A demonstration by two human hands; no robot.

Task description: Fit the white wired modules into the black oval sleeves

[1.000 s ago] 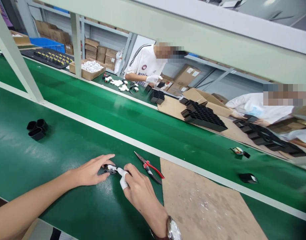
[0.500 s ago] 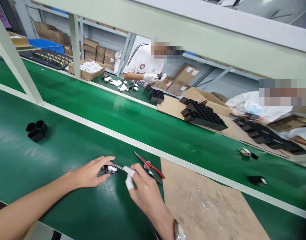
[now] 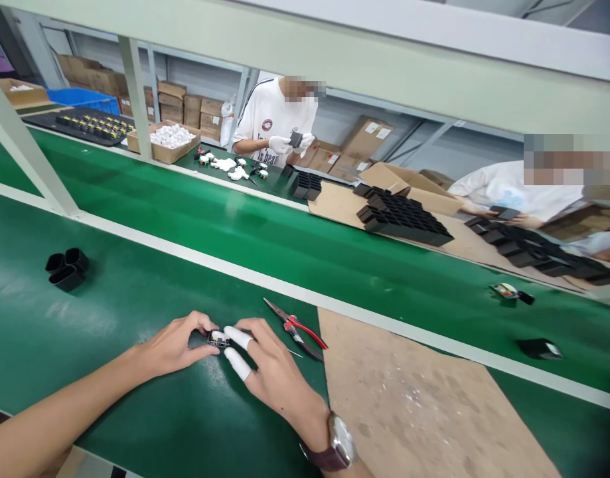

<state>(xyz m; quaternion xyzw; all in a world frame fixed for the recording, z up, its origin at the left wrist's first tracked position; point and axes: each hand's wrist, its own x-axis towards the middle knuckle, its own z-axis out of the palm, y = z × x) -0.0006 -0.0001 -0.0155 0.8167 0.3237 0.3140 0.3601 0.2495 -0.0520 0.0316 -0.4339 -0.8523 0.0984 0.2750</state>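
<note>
A small black housing [image 3: 218, 339] with white and yellowish parts inside sits just above or on the green bench, in front of me. My left hand [image 3: 178, 342] grips its left side between thumb and fingers. On its right side rest the fingers of my right hand [image 3: 265, 365], two of them in white finger cots. The tip of a thin metal tool [image 3: 295, 353] shows behind the right hand; whether that hand holds it or it lies on the bench, I cannot tell. Red-and-black pliers [image 3: 293, 325] lie beyond the right hand, jaws apart from it.
A brown cardboard sheet [image 3: 414, 398] covers the bench at right. Black cases [image 3: 67, 269] stand at left. On the green conveyor [image 3: 225, 212] lie a black case [image 3: 539, 348] and a circuit part [image 3: 506, 291]. Co-workers handle black cases [image 3: 404, 216] across the belt.
My right hand has moved its fingers from the tool's grip onto the housing's right side. The tool's end now points right, behind the hand. The parts on the conveyor have shifted right.
</note>
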